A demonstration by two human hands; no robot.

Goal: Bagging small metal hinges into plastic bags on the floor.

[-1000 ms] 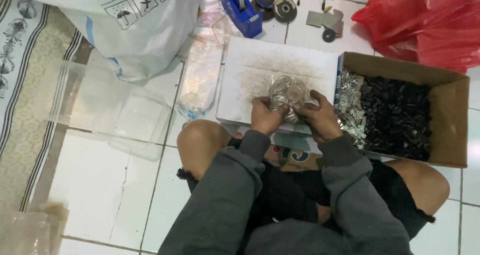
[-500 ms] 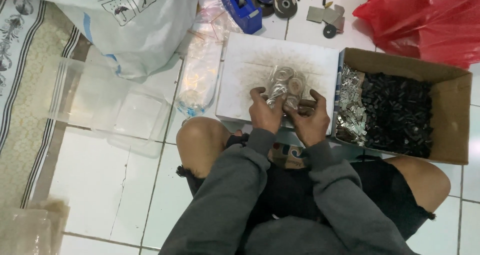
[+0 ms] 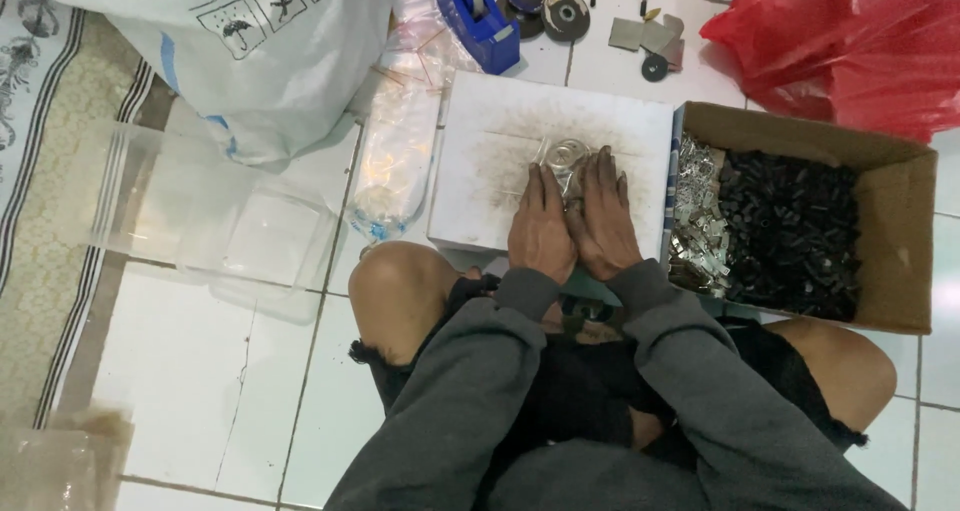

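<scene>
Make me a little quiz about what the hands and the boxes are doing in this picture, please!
1. True or false: both hands lie flat, palms down, on the white box.
2. What do the left hand and right hand press on? A) a blue tape dispenser B) a small clear bag of metal rings C) a red bag
3. On which side of the white box is the cardboard box of small black parts?

Key: 1 true; 2 B; 3 the right side.
</scene>
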